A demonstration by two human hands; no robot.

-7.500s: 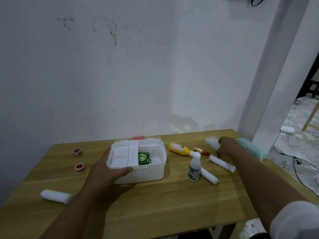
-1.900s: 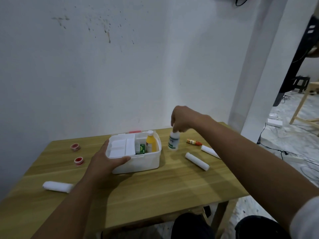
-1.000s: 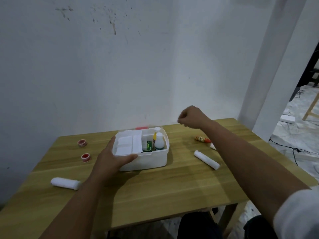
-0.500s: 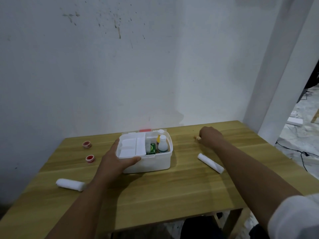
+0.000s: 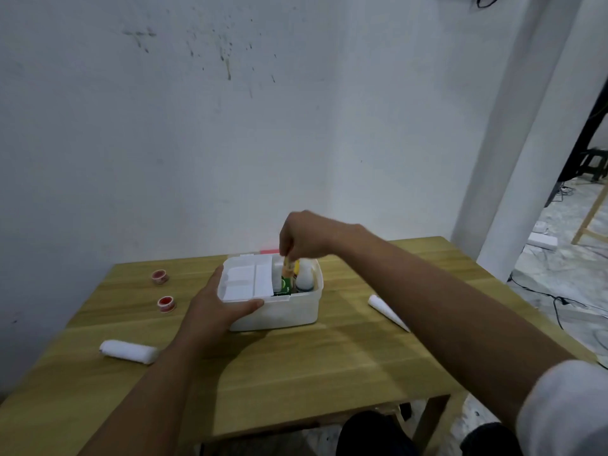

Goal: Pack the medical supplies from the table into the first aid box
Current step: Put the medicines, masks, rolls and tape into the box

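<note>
Dim, soft light — slight motion blur

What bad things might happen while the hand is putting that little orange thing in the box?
The small orange tube is pinched by the right hand above an open compartment already crowded with a white bottle and a green box, so it could jam or tip the bottle. The left hand holds only one corner of the first aid box, so a push might slide it. The right forearm passes over a bandage roll and might knock it off.
</note>
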